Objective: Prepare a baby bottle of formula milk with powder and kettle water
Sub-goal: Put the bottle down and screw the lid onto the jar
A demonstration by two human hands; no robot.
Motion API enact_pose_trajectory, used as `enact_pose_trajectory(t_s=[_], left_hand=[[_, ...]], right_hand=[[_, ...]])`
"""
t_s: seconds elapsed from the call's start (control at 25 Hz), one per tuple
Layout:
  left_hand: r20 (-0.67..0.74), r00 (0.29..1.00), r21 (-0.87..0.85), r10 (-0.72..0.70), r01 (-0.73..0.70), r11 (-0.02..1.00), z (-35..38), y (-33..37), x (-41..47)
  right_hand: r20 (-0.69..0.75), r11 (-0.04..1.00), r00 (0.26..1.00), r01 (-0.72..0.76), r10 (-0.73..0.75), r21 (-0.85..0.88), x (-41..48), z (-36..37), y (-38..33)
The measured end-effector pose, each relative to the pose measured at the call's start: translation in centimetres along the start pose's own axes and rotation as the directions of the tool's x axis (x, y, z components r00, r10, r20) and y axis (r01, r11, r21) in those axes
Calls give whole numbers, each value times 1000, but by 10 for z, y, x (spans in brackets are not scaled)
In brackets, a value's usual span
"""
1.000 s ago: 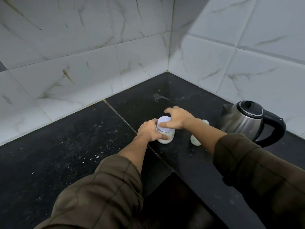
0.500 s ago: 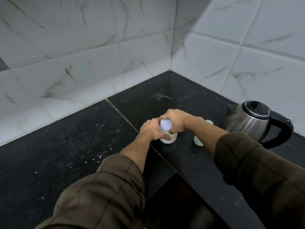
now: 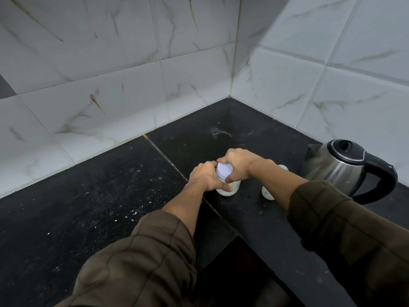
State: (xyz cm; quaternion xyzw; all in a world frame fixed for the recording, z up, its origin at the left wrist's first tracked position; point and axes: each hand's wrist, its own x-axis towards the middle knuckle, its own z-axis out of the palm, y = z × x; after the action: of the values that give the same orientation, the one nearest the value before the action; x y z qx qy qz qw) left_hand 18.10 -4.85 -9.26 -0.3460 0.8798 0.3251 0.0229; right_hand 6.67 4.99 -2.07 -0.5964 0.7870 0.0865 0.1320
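Standing on a speckled black counter (image 3: 88, 218) in a white-tiled corner (image 3: 230, 63), jar (image 3: 230, 188) gripped by left hand (image 3: 204, 177), right hand (image 3: 238, 161) clasping its lid (image 3: 224, 170), kettle (image 3: 336, 167) near.

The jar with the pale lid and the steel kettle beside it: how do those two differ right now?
The jar is small, clear and holds white powder; the kettle is far bigger, of shiny steel with a black handle. The jar is gripped: left hand round its body, right hand on its pale lid. The kettle stands untouched, further right. Both stand upright on the black counter, lids on.
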Motion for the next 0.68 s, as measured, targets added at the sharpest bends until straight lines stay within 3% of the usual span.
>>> enact_pose_trajectory(t_s=[0.24, 0.4, 0.52, 0.68], left_hand=[[-25, 1000, -4, 9, -9, 1000, 3, -3, -1], [-35, 999, 23, 17, -16, 1000, 2, -1, -1], [-46, 999, 19, 18, -17, 1000, 3, -2, -2], [-59, 998, 14, 21, -20, 1000, 4, -2, -2]], right_hand=[[-41, 996, 998, -34, 38, 85, 0, 4, 4], [-55, 995, 993, -104, 103, -7, 4, 4, 1], [-84, 980, 977, -197, 198, 23, 9, 10, 0], [-111, 981, 975, -190, 192, 31, 6, 19, -3]])
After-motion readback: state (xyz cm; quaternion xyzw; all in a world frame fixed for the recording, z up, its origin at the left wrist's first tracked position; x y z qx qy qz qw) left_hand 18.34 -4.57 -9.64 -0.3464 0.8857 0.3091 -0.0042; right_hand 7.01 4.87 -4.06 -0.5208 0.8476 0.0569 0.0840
